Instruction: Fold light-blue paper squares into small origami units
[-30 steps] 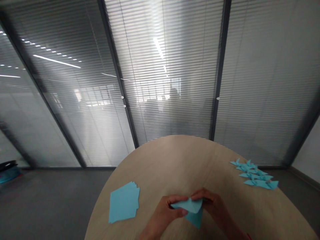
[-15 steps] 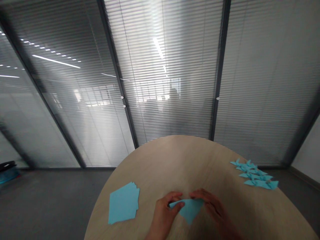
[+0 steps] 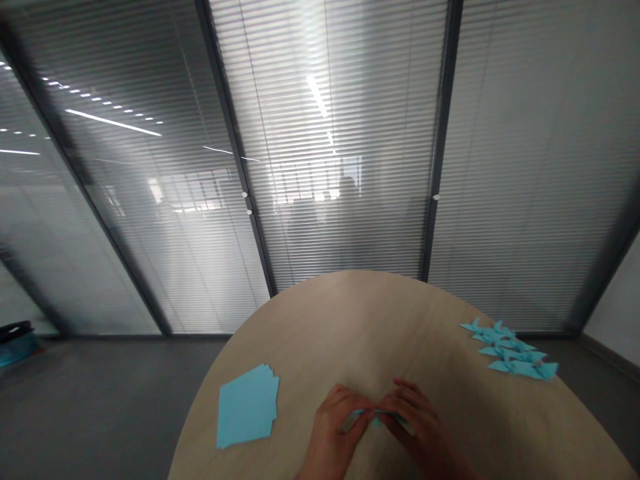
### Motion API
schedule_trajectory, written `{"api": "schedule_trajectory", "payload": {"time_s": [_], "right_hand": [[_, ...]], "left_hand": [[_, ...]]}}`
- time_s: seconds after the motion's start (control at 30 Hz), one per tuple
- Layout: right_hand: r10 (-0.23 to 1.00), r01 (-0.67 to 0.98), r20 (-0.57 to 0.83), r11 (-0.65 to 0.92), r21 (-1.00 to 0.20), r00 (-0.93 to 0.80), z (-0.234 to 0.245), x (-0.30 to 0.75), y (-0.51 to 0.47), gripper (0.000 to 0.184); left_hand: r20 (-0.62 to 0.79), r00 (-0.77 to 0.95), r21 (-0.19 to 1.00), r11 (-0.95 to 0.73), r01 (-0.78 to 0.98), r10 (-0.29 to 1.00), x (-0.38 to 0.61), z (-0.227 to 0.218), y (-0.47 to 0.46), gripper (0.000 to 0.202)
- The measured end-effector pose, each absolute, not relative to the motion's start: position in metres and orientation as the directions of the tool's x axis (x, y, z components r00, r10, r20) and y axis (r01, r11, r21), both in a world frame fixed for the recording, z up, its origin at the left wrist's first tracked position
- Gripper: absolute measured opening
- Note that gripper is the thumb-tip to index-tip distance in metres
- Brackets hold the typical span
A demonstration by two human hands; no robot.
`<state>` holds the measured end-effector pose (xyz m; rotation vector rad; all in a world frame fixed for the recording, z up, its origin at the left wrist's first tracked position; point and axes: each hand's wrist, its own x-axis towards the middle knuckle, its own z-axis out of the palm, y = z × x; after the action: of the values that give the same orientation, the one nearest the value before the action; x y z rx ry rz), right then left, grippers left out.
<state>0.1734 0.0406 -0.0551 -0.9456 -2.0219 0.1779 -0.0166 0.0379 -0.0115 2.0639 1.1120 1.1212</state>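
Near the front of the round table (image 3: pixel 350 320), my left hand (image 3: pixel 335 427) and my right hand (image 3: pixel 415 420) meet at the fingertips over a piece of folded light-blue paper (image 3: pixel 377 421). Thumb and fingers of each hand pinch the paper. Most of it is hidden behind the fingers, so only thin strips and a small tip show. To the left of my hands lies a loose stack of light-blue paper sheets (image 3: pixel 246 408), untouched.
Several folded light-blue paper figures (image 3: pixel 515 350) sit in rows at the table's right edge. Beyond the table stands a glass partition with blinds (image 3: pixel 340 133). A blue and black bin-like object (image 3: pixel 19 347) is on the floor at far left.
My hands have come closer together, with the fingertips now meeting. The paper showed as a downward-pointing triangle before; now it is mostly covered by the fingers.
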Motion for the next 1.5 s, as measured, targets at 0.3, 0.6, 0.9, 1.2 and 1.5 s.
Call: {"api": "schedule_trajectory", "payload": {"time_s": [0.3,0.6,0.9,1.2,1.5], "right_hand": [[0.682,0.523,0.680,0.697,-0.490,-0.271,-0.056,0.173,0.045,0.021],[0.769,0.612,0.636,0.532,-0.585,-0.060,-0.058,0.191,0.049,0.028],[0.840,0.558,0.512,0.342,-0.756,0.180,-0.051,0.197,0.049,0.038],[0.707,0.538,0.634,0.682,-0.495,-0.313,-0.059,0.174,0.048,0.025],[0.815,0.507,0.552,0.557,-0.658,-0.178,-0.062,0.178,0.051,0.038]], "left_hand": [[0.512,0.323,0.661,-0.605,0.444,0.796,-0.022,-0.017,0.043,0.020],[0.439,0.158,0.765,-0.461,0.450,0.884,-0.038,-0.009,0.052,0.016],[0.415,0.092,0.774,-0.404,0.487,0.905,-0.040,-0.012,0.053,0.018],[0.415,0.279,0.711,-0.500,0.495,0.866,-0.018,-0.023,0.040,0.018],[0.259,0.122,0.839,-0.286,0.463,0.958,-0.032,-0.005,0.048,0.023]]}}
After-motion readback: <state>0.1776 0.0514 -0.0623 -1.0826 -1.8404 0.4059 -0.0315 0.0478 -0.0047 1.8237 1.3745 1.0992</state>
